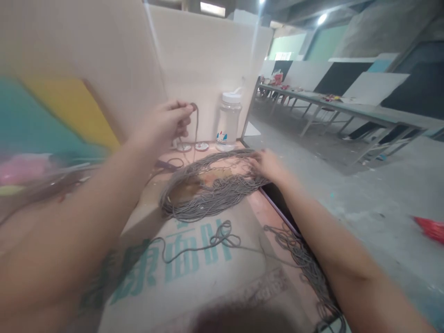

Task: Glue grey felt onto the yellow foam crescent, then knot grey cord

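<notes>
A large looped skein of grey cord (pixel 208 203) lies on a printed sack (pixel 208 273) spread over the tabletop. Raised above the far left of the skein, my left hand (pixel 173 120) pinches a strand of grey cord that hangs down from the fingertips. My right hand (pixel 265 165) rests at the skein's right end, its fingers curled on the strands. One loose cord curls across the sack in front of the skein. Another tangled pile of grey cord (pixel 305 259) runs along the right table edge.
Behind the skein stand a clear bottle with a white lid (pixel 229 120) and two small round items (pixel 201 146). Dark-handled scissors (pixel 169 164) lie left of them. A white partition (pixel 208 60) closes off the back. Blurred coloured things sit at left; a long table (pixel 326 104) stands beyond.
</notes>
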The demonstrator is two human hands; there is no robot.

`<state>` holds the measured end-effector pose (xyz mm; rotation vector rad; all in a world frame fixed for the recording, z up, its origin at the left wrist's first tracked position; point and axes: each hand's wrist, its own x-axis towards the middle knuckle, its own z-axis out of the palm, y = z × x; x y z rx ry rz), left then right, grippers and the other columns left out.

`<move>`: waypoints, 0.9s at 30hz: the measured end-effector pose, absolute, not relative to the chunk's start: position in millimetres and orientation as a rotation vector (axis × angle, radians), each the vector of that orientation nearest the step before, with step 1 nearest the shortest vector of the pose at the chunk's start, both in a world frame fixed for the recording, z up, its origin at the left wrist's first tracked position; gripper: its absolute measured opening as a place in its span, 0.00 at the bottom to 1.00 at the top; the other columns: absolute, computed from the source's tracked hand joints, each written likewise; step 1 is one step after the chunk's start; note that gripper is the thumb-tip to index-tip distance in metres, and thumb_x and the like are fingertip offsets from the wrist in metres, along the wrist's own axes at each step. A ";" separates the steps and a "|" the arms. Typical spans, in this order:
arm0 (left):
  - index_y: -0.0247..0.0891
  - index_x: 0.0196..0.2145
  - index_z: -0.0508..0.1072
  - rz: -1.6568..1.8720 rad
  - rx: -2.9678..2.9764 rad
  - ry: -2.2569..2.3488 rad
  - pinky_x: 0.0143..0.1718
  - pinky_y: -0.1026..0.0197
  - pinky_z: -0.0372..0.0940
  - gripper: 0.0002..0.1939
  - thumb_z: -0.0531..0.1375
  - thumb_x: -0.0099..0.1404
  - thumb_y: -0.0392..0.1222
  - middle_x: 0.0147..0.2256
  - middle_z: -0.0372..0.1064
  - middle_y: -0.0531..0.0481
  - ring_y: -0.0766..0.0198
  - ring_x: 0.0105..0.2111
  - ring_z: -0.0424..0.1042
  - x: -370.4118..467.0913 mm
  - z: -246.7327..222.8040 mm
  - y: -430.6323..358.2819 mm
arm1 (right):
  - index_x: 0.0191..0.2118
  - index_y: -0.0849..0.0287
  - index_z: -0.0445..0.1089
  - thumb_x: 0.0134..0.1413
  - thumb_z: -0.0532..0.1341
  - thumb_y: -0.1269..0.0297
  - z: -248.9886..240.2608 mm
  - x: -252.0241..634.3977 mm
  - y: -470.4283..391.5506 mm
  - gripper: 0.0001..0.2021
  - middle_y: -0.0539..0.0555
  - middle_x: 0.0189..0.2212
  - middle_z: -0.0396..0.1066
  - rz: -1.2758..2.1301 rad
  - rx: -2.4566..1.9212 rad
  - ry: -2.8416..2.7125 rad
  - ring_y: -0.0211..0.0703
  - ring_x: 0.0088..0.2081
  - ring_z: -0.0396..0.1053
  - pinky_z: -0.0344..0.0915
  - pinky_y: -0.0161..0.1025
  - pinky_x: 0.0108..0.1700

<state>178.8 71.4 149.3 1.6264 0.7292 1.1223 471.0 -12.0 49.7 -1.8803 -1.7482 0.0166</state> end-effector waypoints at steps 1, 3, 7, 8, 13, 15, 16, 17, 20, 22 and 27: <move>0.39 0.34 0.68 1.115 1.669 0.749 0.28 0.64 0.58 0.05 0.59 0.65 0.42 0.22 0.52 0.57 0.71 0.21 0.55 179.6 152.6 64.9 | 0.46 0.61 0.74 0.56 0.63 0.62 60.9 460.5 -17.7 0.14 0.64 0.47 0.72 -0.044 -1.818 -1.686 0.52 0.45 0.71 0.66 0.48 0.50; 0.39 0.35 0.69 1.095 1.758 0.802 0.30 0.64 0.61 0.05 0.59 0.65 0.43 0.23 0.55 0.56 0.72 0.22 0.60 182.6 159.4 50.6 | 0.55 0.58 0.68 0.55 0.65 0.58 85.8 432.8 -31.6 0.22 0.60 0.49 0.71 0.043 -1.585 -1.631 0.49 0.43 0.71 0.68 0.46 0.47; 0.37 0.33 0.70 1.039 1.901 0.658 0.28 0.67 0.61 0.07 0.58 0.66 0.43 0.24 0.57 0.55 0.73 0.22 0.63 188.6 174.0 20.2 | 0.62 0.48 0.61 0.52 0.68 0.55 129.3 370.3 -57.0 0.32 0.55 0.50 0.69 0.382 -1.235 -1.688 0.42 0.40 0.70 0.69 0.38 0.39; 0.37 0.33 0.70 1.023 1.923 0.589 0.28 0.67 0.60 0.07 0.58 0.66 0.43 0.25 0.59 0.55 0.74 0.22 0.63 188.9 177.4 12.9 | 0.61 0.48 0.62 0.52 0.69 0.56 136.7 358.4 -61.0 0.31 0.54 0.47 0.70 0.443 -1.211 -1.695 0.41 0.38 0.69 0.68 0.37 0.37; 0.38 0.37 0.71 0.963 2.064 0.450 0.27 0.67 0.57 0.08 0.60 0.65 0.45 0.27 0.65 0.54 0.71 0.24 0.65 176.4 187.3 -15.2 | 0.41 0.56 0.73 0.63 0.59 0.53 154.9 341.5 -71.7 0.12 0.47 0.22 0.62 0.610 -1.227 -1.724 0.34 0.25 0.62 0.63 0.35 0.30; 0.37 0.38 0.72 0.944 2.101 0.485 0.27 0.67 0.56 0.08 0.59 0.66 0.44 0.27 0.63 0.54 0.71 0.25 0.66 166.5 186.4 -20.5 | 0.34 0.56 0.72 0.64 0.57 0.51 157.7 350.0 -75.5 0.15 0.45 0.17 0.54 0.624 -1.151 -1.691 0.32 0.21 0.57 0.60 0.34 0.27; 0.36 0.38 0.73 0.934 2.113 0.509 0.28 0.68 0.56 0.08 0.59 0.66 0.43 0.27 0.62 0.55 0.71 0.26 0.66 161.6 184.9 -21.7 | 0.32 0.56 0.71 0.64 0.57 0.51 159.1 355.6 -77.6 0.16 0.44 0.16 0.51 0.637 -1.099 -1.667 0.32 0.19 0.55 0.59 0.34 0.27; 0.35 0.39 0.73 0.921 2.122 0.537 0.28 0.68 0.56 0.09 0.59 0.66 0.44 0.27 0.62 0.54 0.71 0.27 0.67 157.3 182.7 -22.0 | 0.31 0.55 0.70 0.63 0.58 0.51 160.9 361.7 -79.6 0.15 0.43 0.15 0.49 0.648 -1.052 -1.640 0.31 0.18 0.52 0.58 0.34 0.26; 0.35 0.41 0.75 0.890 2.128 0.651 0.30 0.67 0.58 0.13 0.59 0.66 0.47 0.28 0.63 0.53 0.68 0.30 0.69 149.0 172.2 -18.7 | 0.30 0.53 0.70 0.61 0.59 0.50 167.7 378.7 -85.6 0.14 0.43 0.14 0.49 0.644 -1.026 -1.558 0.31 0.17 0.52 0.56 0.36 0.25; 0.35 0.39 0.75 0.845 2.124 0.740 0.30 0.66 0.60 0.14 0.58 0.66 0.49 0.28 0.65 0.51 0.66 0.31 0.70 147.3 162.5 -14.2 | 0.30 0.52 0.70 0.61 0.59 0.48 172.2 386.2 -89.7 0.15 0.43 0.14 0.52 0.634 -1.044 -1.527 0.32 0.18 0.56 0.54 0.38 0.26; 0.37 0.35 0.75 0.812 2.136 0.739 0.31 0.65 0.62 0.14 0.57 0.66 0.51 0.29 0.69 0.51 0.66 0.31 0.69 140.3 137.0 -2.1 | 0.30 0.52 0.75 0.54 0.67 0.51 176.9 387.2 -106.8 0.10 0.42 0.13 0.56 0.721 -0.952 -1.614 0.27 0.17 0.55 0.55 0.36 0.25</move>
